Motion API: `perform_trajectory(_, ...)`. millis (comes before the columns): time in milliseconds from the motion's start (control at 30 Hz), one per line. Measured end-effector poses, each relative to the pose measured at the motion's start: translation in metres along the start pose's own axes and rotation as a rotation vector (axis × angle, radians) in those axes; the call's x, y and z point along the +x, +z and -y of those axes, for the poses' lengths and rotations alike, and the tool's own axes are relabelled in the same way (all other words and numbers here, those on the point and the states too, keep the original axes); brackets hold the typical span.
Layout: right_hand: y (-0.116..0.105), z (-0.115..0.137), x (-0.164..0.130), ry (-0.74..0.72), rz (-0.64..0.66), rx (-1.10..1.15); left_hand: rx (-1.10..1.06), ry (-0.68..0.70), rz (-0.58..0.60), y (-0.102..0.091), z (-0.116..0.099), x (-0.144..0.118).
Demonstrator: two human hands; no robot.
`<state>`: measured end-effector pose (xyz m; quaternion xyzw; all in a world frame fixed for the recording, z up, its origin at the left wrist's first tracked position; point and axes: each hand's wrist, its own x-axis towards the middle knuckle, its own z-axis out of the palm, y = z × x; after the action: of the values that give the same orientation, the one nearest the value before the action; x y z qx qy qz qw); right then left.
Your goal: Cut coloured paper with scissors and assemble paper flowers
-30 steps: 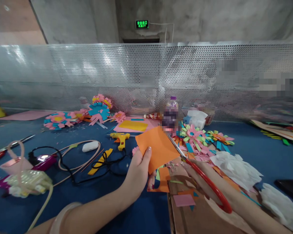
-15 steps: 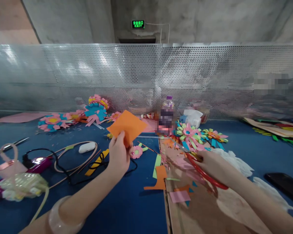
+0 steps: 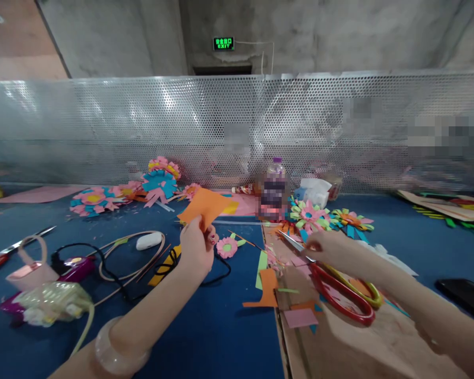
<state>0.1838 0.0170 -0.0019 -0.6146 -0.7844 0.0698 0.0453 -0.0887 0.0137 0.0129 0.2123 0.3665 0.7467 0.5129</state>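
My left hand (image 3: 195, 248) pinches a folded orange paper sheet (image 3: 205, 207) by its lower edge and holds it up above the blue table (image 3: 205, 337). My right hand (image 3: 329, 249) hovers blurred over the pivot of the red and yellow scissors (image 3: 342, 295), fingers stretched left toward the blades. The scissors lie on the brown cardboard sheet (image 3: 339, 347), and their handle loops sit free behind my wrist. Orange, green and pink paper scraps (image 3: 268, 281) lie between my hands.
Finished paper flowers (image 3: 314, 216) lie beyond my right hand, with more flowers (image 3: 158, 179) at the back left. A bottle (image 3: 274, 187) stands by the perforated metal screen (image 3: 142, 126). A black cable (image 3: 114, 273), a plastic bag (image 3: 51, 305) and a dark phone (image 3: 464, 295) lie around.
My left hand carried the orange sheet from the middle up and to the left. My right hand lowered the scissors onto the cardboard and slid out of the handle loops.
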Motion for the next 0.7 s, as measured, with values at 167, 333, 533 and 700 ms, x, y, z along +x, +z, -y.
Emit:
perform_trajectory(167,0.008,0.035,0.044,-0.122,0.168,0.332,-0.006,-0.046,-0.004,-0.002,0.004,0.000)
perform_trajectory(333,0.024,0.038,0.062,-0.209,0.299,0.460,-0.017,-0.069,-0.012,-0.001,0.005,-0.003)
perform_trajectory(533,0.031,0.038,0.063,-0.196,0.452,0.614,-0.038,-0.104,0.042,0.001,0.001,-0.013)
perform_trajectory(700,0.018,0.047,0.072,-0.044,0.363,0.572,-0.011,-0.116,0.037,0.003,0.002,-0.023)
